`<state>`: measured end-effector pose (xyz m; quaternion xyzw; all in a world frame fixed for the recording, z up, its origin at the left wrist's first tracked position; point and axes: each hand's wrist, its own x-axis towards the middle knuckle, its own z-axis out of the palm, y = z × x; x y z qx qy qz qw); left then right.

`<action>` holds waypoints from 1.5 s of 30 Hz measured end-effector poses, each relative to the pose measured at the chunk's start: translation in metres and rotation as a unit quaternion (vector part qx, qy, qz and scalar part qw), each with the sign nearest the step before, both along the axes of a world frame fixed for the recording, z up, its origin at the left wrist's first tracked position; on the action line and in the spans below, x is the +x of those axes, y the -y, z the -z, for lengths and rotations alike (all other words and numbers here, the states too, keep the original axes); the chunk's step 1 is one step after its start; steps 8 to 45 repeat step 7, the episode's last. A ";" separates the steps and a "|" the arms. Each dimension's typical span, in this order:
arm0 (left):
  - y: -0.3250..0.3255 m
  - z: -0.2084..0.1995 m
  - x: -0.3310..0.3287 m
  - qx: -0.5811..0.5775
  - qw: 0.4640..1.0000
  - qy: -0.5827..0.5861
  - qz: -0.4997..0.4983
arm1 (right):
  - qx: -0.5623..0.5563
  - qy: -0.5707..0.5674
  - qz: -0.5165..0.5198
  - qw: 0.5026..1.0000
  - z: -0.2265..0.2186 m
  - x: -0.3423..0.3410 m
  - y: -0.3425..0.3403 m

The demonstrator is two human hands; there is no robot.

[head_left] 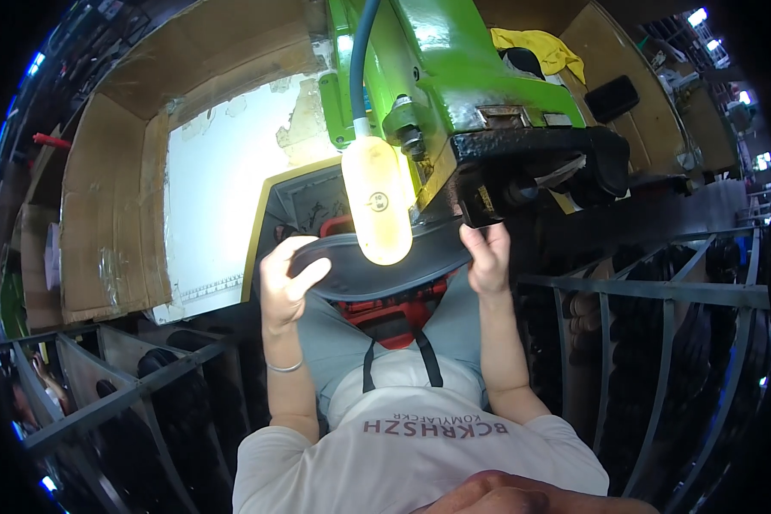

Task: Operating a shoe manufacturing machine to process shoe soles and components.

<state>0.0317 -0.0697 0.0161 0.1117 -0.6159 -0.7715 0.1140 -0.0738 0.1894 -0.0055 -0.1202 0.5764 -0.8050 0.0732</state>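
Note:
A dark, shallow curved piece with a raised rim (334, 272) spans the space above my lap, partly behind a glowing lamp (384, 227). At its left end is my left hand (284, 281), with thumb and forefinger apart and no clear grip on anything. My right hand (488, 259) is at the other end, just under the black head (522, 154) of a green machine (463, 64). Its thumb and fingers are closed together at a dark edge; what they pinch is too dark to make out.
A white board (223, 188) lies inside a cardboard box (116, 206) at left. Another cardboard box (651, 120) at right holds a yellow cloth (544, 50). Metal racks (642, 289) with dark items flank me on both sides. Red parts (390, 317) show between my knees.

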 end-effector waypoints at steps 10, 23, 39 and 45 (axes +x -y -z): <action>0.015 0.061 0.050 -0.020 0.996 -0.011 0.085 | 0.014 -0.019 -0.103 0.994 -0.007 0.011 0.028; 0.015 0.061 0.050 -0.020 0.996 -0.011 0.085 | 0.014 -0.019 -0.103 0.994 -0.007 0.011 0.028; 0.015 0.061 0.050 -0.020 0.996 -0.011 0.085 | 0.014 -0.019 -0.103 0.994 -0.007 0.011 0.028; 0.015 0.061 0.050 -0.020 0.996 -0.011 0.085 | 0.014 -0.019 -0.103 0.994 -0.007 0.011 0.028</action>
